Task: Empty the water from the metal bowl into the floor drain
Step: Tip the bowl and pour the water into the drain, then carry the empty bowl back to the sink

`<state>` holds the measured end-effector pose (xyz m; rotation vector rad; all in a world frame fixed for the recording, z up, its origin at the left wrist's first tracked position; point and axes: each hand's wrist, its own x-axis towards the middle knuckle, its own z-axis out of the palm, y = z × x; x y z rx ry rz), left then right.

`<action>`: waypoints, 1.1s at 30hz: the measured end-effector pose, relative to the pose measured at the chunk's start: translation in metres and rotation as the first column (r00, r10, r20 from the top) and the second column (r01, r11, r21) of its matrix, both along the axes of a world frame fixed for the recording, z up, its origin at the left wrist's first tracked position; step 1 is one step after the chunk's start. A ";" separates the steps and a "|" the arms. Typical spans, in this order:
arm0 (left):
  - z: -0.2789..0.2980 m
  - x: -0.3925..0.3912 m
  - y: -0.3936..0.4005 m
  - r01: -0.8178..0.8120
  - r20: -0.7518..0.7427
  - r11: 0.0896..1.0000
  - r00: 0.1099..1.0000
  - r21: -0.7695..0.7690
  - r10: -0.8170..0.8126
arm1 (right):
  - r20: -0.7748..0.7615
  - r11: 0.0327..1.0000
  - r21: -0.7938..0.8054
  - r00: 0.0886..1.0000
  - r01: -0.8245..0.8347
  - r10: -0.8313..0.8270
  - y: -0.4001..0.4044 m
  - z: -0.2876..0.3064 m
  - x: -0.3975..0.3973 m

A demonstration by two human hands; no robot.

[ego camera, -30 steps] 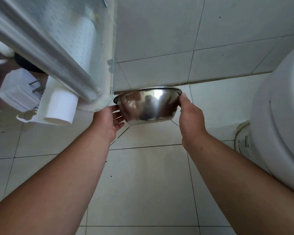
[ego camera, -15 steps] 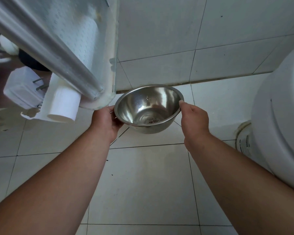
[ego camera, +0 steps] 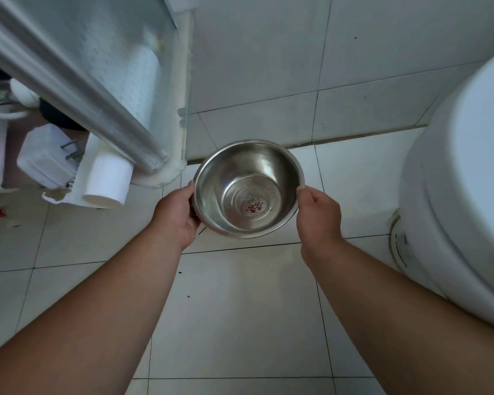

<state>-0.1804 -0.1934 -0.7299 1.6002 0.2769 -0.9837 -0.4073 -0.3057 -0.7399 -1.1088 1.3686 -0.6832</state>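
A shiny metal bowl point(ego camera: 247, 188) is held above the white tiled floor, its mouth facing up towards me. A red heart-shaped mark shows on its bottom, and I see no pool of water inside. My left hand point(ego camera: 177, 213) grips the bowl's left rim and side. My right hand point(ego camera: 317, 210) grips the right rim. The floor drain is hidden; the bowl covers the floor spot beneath it.
A white toilet point(ego camera: 457, 172) fills the right side. At upper left stands a glass shower panel with a metal frame point(ego camera: 77, 89), a white pipe point(ego camera: 109, 181) and a white box point(ego camera: 46, 155) at its foot. The tiled wall point(ego camera: 268, 67) meets the floor just beyond the bowl.
The bowl was tipped away from me with its outside showing; it has been turned back so its mouth faces up, and it has come slightly nearer. Both hands kept their grip.
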 end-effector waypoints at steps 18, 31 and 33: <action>0.098 -0.127 0.068 -0.082 -0.043 0.982 0.995 0.170 0.090 | 0.010 0.888 0.408 0.972 0.212 -0.237 0.066 0.088 -0.081; 0.375 -0.216 0.133 -0.010 -0.002 0.977 1.000 0.211 0.010 | 0.065 0.861 0.508 0.997 0.003 -0.041 0.120 0.387 -0.206; 0.430 -0.223 0.144 0.015 -0.005 0.983 1.000 0.181 -0.014 | 0.089 0.881 0.456 0.991 -0.127 0.097 0.116 0.446 -0.223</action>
